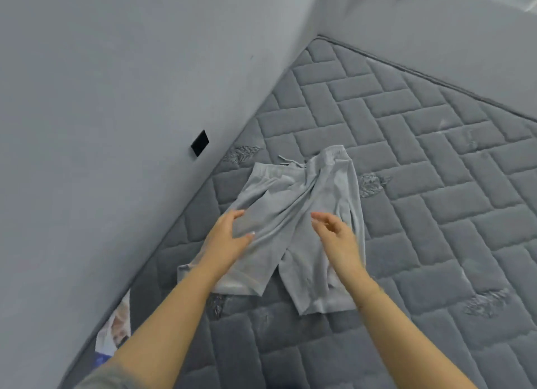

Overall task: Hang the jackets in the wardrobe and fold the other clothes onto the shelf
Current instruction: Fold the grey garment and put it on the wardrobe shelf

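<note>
Folding has barely begun, by the look of it: a pair of light grey shorts lies spread on the bare mattress, close to the mattress edge that runs along the wall, with the waistband and its drawstring toward the far side and the two legs pointing back at the person. The legs are still apart and the cloth is rumpled, so no fold looks finished. No wardrobe, shelf, jacket or other garment is in view, so how much of the wider task is done cannot be told; at the least these shorts remain to be folded and carried to the shelf.

The left hand rests on the left leg of the shorts, its fingers straight and a little spread, flat against the fabric rather than pinching it. The right hand is over the right leg with fingers loosely curled and parted, holding nothing; whether it touches the cloth I cannot tell.

The shorts are a soft, thin knit that creases in long ridges, with a gathered elastic waist. The mattress is dark grey, plush and quilted in a brick-like pattern with stitched leaf motifs. The wall is smooth and matt, with a small black rectangle fixed on it.
</note>
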{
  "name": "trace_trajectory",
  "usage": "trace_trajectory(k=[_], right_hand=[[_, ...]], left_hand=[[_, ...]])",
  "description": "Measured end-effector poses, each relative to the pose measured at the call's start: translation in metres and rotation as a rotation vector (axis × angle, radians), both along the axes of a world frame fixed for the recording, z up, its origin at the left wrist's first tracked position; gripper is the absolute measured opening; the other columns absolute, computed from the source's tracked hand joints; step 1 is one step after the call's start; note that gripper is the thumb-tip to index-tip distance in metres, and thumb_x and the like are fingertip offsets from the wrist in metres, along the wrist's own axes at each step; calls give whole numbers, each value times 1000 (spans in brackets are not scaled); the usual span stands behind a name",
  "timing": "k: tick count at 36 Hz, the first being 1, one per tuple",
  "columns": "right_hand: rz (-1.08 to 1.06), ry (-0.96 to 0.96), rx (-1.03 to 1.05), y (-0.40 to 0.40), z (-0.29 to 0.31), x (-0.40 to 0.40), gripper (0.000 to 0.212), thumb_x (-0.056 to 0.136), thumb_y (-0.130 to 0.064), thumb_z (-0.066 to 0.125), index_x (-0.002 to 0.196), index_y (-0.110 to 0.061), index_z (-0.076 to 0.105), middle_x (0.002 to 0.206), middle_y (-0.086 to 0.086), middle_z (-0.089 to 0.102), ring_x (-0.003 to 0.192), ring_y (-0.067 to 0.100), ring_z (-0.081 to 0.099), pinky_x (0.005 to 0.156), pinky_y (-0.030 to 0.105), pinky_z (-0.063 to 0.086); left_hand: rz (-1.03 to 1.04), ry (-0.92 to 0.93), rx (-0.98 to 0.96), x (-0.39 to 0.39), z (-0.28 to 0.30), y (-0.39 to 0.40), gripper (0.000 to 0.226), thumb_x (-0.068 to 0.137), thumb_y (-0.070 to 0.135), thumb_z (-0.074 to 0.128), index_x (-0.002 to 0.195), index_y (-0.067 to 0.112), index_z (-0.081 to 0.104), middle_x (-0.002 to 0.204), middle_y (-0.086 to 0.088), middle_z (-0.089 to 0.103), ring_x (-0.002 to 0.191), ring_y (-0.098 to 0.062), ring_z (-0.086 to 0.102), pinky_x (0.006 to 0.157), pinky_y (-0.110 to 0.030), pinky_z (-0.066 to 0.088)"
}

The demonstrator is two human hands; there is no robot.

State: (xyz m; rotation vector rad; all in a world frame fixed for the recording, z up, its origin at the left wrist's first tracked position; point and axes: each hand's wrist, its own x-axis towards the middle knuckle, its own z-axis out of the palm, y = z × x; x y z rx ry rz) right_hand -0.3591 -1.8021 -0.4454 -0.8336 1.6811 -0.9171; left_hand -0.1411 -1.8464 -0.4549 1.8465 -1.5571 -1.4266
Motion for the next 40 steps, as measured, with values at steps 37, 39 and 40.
trace_trajectory(k=[37,39,40], right_hand=[[449,789,-90,-175,-171,-54,31,91,-37,62,84,-8,52,63,6,55,67,29,52,60,37,33],[427,745,-281,-146,-122,-55,31,90,-30,66,73,-12,48,55,-1,46,57,20,45,55,35,30],[412,746,-369,-131,-94,-56,33,90,-28,67,69,-15,44,53,-3,44,54,17,43,54,33,30]], left_hand=[[-533,-644,328,-20,-184,-116,150,52,76,75,125,41,-52,136,-5,-59,131,-31,-47,106,-68,-14],[-500,-533,339,-20,-161,-108,139,64,66,76,142,36,-35,150,-6,-44,142,-28,-33,112,-64,-7],[-463,-408,342,-20,-148,-102,131,69,60,77,148,35,-26,155,-4,-36,146,-25,-25,116,-60,-2]])
